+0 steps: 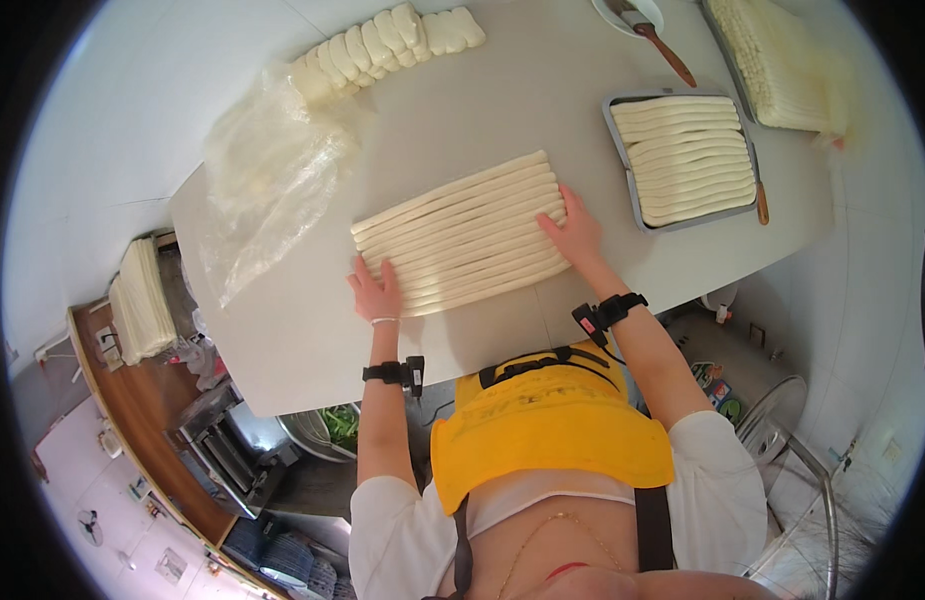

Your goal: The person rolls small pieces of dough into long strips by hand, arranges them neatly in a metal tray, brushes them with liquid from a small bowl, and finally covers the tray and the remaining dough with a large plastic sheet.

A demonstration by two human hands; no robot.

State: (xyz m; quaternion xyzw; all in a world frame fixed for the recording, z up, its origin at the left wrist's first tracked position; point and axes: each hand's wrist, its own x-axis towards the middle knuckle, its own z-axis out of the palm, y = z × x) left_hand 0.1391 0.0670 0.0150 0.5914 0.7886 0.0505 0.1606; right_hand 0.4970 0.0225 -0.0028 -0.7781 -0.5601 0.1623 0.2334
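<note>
A row of several long dough strips (462, 232), pale and laid side by side, lies flat on the table in front of me. My left hand (375, 292) is at the near left end of the row, fingers apart and touching the strip ends. At the opposite end, my right hand (576, 229) has its thumb over the strips and its fingers along their right edge. Both hands wear black straps at the forearm. To the right, a grey rectangular tray (633, 196) holds more dough strips (687, 161) in a single layer.
Thick dough pieces (372, 45) line the table's far edge beside a crumpled clear plastic sheet (275, 180). A brush (665, 54) rests in a white bowl (648, 10). Farther right, plastic partly covers a second filled tray (777, 75). A wooden handle (763, 204) sticks out beside the nearer tray.
</note>
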